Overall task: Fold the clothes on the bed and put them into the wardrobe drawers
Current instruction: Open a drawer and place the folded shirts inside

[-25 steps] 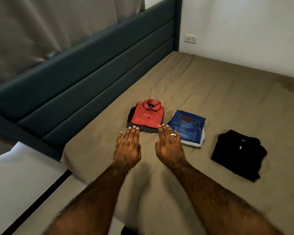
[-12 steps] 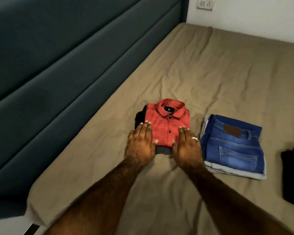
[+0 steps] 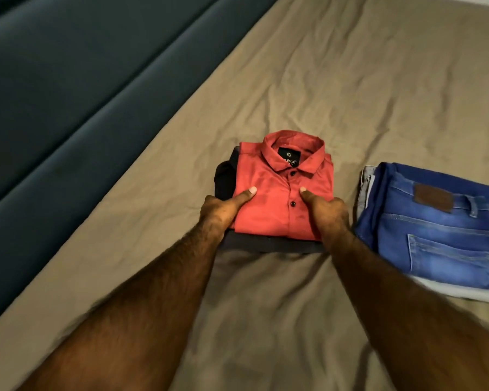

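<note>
A folded red shirt [image 3: 283, 193] lies on top of a folded dark garment [image 3: 268, 245] in the middle of the bed. My left hand [image 3: 223, 211] grips the stack's left side, thumb on the red cloth and fingers hidden beneath. My right hand [image 3: 326, 211] grips the right side the same way, thumb near the button row. Folded blue jeans [image 3: 435, 230] rest on a pale folded garment [image 3: 460, 294] just right of the stack.
The tan bedsheet [image 3: 266, 320] is wrinkled all round the piles. A dark blue padded headboard [image 3: 68, 94] runs along the left side of the bed.
Both hands went from hovering flat in front of the stack to gripping its two sides, thumbs on top. The camera moved closer and lower; the black folded shirt left the view.
</note>
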A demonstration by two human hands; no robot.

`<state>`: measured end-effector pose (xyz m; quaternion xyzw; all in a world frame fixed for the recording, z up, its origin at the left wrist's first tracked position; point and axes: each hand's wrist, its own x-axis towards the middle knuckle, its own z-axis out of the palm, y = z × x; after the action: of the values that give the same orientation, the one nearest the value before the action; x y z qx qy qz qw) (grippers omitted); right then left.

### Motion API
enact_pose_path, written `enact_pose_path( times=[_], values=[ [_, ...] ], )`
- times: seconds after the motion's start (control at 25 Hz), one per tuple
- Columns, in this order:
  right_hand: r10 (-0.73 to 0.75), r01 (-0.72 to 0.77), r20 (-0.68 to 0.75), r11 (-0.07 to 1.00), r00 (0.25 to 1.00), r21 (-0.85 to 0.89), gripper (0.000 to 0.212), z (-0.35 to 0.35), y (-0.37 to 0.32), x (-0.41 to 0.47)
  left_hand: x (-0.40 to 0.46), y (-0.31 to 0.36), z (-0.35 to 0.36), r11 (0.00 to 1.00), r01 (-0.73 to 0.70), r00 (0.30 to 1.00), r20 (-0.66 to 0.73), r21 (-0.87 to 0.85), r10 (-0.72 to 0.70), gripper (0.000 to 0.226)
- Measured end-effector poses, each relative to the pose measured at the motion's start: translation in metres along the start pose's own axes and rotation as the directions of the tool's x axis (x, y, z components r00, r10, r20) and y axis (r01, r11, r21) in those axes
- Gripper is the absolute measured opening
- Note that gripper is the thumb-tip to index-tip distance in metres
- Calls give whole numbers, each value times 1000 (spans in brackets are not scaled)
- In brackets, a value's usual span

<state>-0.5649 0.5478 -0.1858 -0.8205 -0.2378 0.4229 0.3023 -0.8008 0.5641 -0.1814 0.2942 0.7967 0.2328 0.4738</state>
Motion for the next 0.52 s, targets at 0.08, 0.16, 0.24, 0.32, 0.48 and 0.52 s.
enact_pose_path(
  times=[0.08,0.16,0.24,0.32,0.48,0.52],
  values=[
    [54,-57,44,996,998,75,99,6,7,8,11,-11,5,996,11,998,56,-86,-7,116],
    [74,-95,114,978,991,185,85,8,8,10,15,-15,3,986,34,989,147,-163,-9,105],
    [91,-145,197,950,976,278,79,9,4,8,17,-15,2,965,79,967,254,-251,-13,106],
    [91,-174,260,932,961,318,79,8,4,7,15,-16,3,950,88,953,304,-299,7,99],
    [-10,-149,361,900,933,410,43,0,-4,-20,-3,-22,-8,910,62,946,316,-410,78,82],
    [-33,-142,378,894,925,426,40,-6,-9,-28,-11,-21,-13,897,54,943,319,-438,99,77]
  ],
)
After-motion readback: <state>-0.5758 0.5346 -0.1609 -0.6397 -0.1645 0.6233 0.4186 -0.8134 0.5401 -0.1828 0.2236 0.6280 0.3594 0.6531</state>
